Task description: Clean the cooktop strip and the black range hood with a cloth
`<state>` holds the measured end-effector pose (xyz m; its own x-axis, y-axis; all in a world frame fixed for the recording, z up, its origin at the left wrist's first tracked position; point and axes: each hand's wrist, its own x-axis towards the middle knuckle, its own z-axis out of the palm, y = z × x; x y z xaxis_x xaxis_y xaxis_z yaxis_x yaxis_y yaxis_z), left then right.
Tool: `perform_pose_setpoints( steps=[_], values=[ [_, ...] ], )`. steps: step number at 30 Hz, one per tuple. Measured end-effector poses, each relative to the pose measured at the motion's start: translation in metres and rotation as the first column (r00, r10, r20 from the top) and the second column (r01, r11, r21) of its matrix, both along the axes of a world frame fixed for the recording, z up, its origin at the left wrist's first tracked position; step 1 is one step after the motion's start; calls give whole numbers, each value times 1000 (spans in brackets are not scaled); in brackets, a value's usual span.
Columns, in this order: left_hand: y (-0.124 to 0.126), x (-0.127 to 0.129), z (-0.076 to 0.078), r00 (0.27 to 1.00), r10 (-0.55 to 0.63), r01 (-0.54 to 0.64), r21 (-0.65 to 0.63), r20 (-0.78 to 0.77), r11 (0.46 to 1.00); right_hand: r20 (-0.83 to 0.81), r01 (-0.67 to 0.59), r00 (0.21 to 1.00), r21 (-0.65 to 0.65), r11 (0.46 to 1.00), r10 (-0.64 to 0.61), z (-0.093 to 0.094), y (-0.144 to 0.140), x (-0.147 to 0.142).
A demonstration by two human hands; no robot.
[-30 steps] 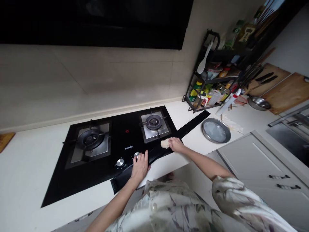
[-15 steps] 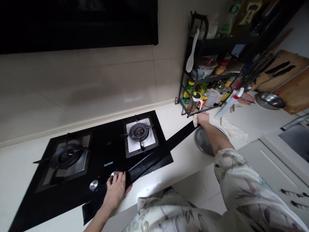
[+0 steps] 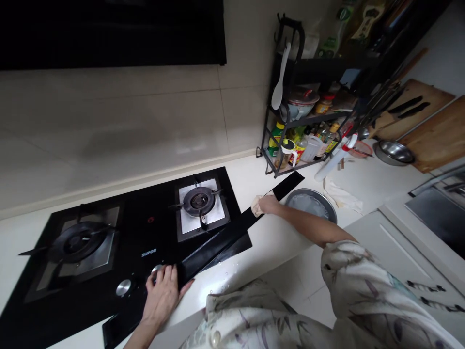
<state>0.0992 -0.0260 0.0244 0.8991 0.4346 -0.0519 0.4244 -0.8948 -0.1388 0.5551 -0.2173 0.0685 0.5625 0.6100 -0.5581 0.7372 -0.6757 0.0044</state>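
Note:
A long black panel (image 3: 218,245) lies slantwise over the front right part of the gas stove (image 3: 148,228) and the white counter. My left hand (image 3: 163,293) grips its lower portion, fingers on top and thumb at the near edge, close to a stove knob (image 3: 124,288). Further up the panel, my right hand (image 3: 269,204) presses a pale cloth (image 3: 256,205) against the surface, fingers closed round it. Just right of that hand sits a round metal basin (image 3: 312,204) with cloudy water, partly covered by my right forearm.
Behind the basin stands a black rack (image 3: 286,126) of bottles and jars, with a white spoon (image 3: 281,77) hanging from it. Another cloth (image 3: 341,195) lies on the counter. Farther right are a metal bowl (image 3: 394,152) and knives (image 3: 410,106). A dark hood (image 3: 112,34) hangs above.
My right hand has slid the cloth down along the panel, from its far end toward the middle, baring that end. My left hand keeps its hold. The view has shifted slightly right.

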Motion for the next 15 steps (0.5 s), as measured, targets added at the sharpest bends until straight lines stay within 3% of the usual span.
perform_pose_setpoints(
  steps=[3,7,10,15],
  values=[
    [0,-3,-4,999,12,-12,1,45,1000,119,97,988,5,995,-97,17,-26,47],
    [-3,-5,-7,993,38,-40,17,108,999,297,288,913,22,957,-281,34,-52,113],
    [-4,-5,-8,989,56,-60,26,135,998,284,379,888,-5,926,-362,24,-51,131],
    [-3,-8,-9,986,68,-69,3,150,998,247,434,875,-24,901,-415,-3,-43,135]
  ],
)
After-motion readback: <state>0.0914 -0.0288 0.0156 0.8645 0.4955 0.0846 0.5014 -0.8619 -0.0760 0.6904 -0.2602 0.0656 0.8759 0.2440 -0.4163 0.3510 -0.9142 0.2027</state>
